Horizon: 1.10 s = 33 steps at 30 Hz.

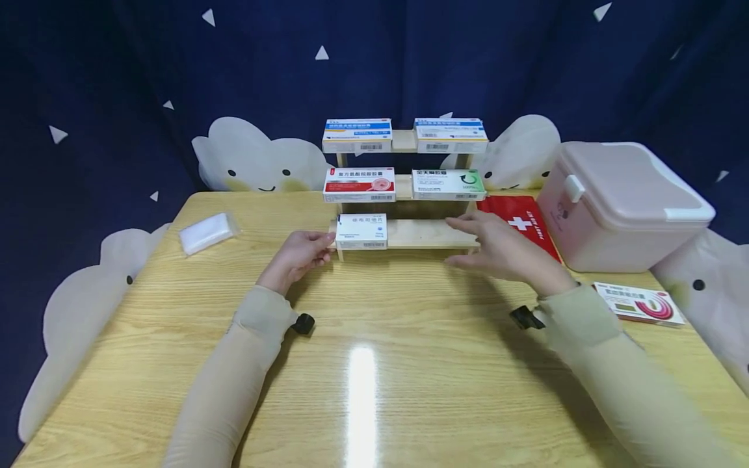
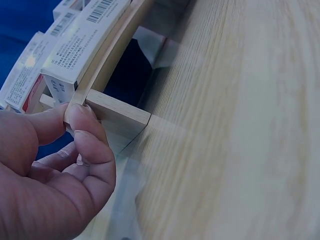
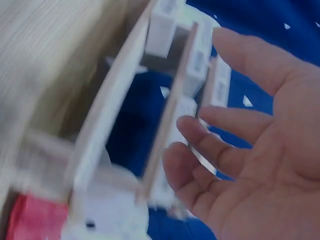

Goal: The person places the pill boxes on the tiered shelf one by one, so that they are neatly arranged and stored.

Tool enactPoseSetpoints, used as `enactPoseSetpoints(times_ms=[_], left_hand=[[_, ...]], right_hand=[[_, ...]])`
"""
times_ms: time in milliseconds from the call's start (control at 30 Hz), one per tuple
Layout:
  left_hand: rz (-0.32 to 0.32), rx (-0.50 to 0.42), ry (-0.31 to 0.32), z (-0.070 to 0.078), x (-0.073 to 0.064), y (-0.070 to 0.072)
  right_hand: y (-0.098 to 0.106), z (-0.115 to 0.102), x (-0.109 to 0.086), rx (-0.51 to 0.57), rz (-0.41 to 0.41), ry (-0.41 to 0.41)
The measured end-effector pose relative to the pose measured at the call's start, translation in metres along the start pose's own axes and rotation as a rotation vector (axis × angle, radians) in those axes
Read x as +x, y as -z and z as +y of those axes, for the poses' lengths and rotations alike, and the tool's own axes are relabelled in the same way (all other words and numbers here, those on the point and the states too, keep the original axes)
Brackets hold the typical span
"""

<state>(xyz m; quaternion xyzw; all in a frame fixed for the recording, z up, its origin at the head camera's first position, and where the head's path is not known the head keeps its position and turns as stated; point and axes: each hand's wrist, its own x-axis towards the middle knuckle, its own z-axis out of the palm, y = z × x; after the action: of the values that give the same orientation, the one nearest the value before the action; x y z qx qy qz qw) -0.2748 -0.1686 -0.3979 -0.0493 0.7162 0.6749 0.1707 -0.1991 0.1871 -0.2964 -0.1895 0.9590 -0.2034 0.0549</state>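
Observation:
My left hand (image 1: 301, 255) pinches the left end of the lowest tier of a wooden three-tier rack (image 1: 430, 235) between thumb and forefinger. In the left wrist view, the thumb and fingertips of that hand (image 2: 65, 175) are right at the board's corner, beside the rack's end panel (image 2: 120, 112). A white medicine box with blue print (image 1: 361, 227) stands on this tier near the hand. Beside the lowest tier's right end, my right hand (image 1: 503, 244) has its fingers spread and holds nothing. The right wrist view shows that hand's palm (image 3: 285, 160) and loosely bent fingers.
A red-and-white box (image 1: 359, 185) and a green-and-white box (image 1: 448, 185) stand on the middle tier; two blue-and-white boxes (image 1: 357, 135) are on top. Rightward are a red first aid pouch (image 1: 529, 227), a pink lidded case (image 1: 614, 214) and another medicine box (image 1: 638, 303). A white packet (image 1: 206, 234) lies left.

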Motion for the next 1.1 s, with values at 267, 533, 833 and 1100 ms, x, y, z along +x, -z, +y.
enactPoseSetpoints(times_ms=[267,533,833,1100], left_hand=[[-0.013,0.019,-0.002,0.001,-0.002,0.0],[-0.032,0.031,-0.002,0.005,-0.003,0.0],[-0.021,0.055,0.008,0.006,-0.003,0.0],[-0.038,0.058,0.016,0.004,-0.003,0.001]], right_hand=[[0.028,0.051,-0.082,-0.102,0.11,0.09],[0.039,0.143,-0.149,-0.165,0.188,-0.012],[0.032,0.219,-0.176,-0.151,0.139,-0.136],[0.031,0.24,-0.172,-0.157,-0.027,-0.264]])
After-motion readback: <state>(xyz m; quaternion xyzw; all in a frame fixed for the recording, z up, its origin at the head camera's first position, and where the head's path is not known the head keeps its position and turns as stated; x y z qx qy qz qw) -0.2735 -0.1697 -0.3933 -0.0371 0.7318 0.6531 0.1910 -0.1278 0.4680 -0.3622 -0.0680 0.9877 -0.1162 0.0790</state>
